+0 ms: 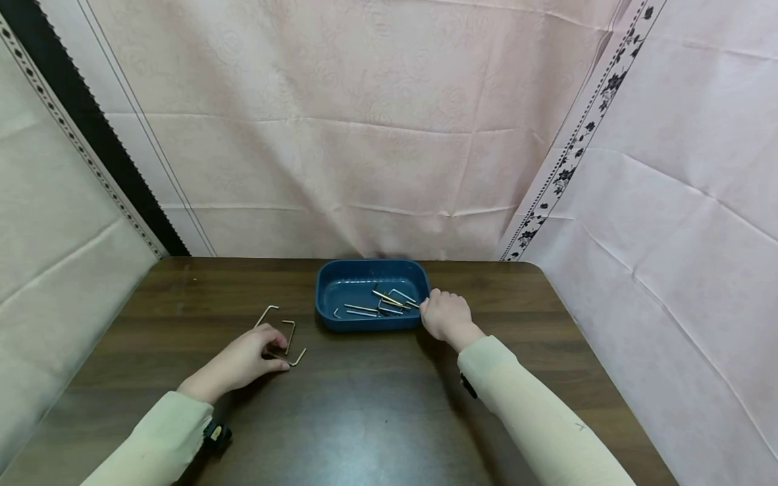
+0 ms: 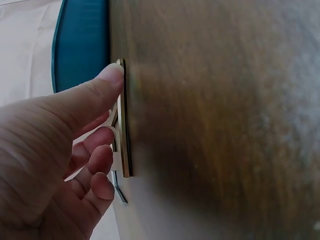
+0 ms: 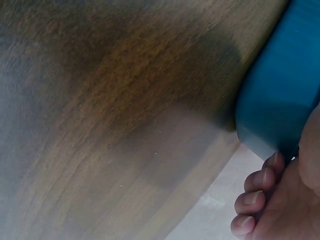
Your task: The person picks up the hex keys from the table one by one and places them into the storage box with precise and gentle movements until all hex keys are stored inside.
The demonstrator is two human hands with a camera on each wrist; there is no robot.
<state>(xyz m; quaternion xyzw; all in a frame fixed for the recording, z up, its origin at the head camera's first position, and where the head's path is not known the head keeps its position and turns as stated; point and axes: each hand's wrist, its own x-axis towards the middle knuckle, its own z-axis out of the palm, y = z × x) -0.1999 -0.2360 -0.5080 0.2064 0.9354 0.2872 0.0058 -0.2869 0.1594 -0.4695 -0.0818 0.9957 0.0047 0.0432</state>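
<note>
On the table's left part lie three L-shaped hex keys: a front hex key (image 1: 299, 359) by my left thumb, a second hex key (image 1: 291, 334) behind it, and a third hex key (image 1: 265, 314) farther left. My left hand (image 1: 246, 358) is over the front one. In the left wrist view the thumb touches the end of a brass-coloured hex key (image 2: 124, 135), while the other fingers bend loosely beside it. My right hand (image 1: 448, 316) grips the right end of a blue tray (image 1: 367, 325); its fingers (image 3: 250, 200) curl there. Several hex keys (image 1: 389, 304) lie inside the tray.
The dark wooden table (image 1: 377, 418) runs back to a pale cloth (image 1: 365, 169). More cloth hangs at the left and right sides. The tray stands near the table's back edge, to the right of the loose hex keys.
</note>
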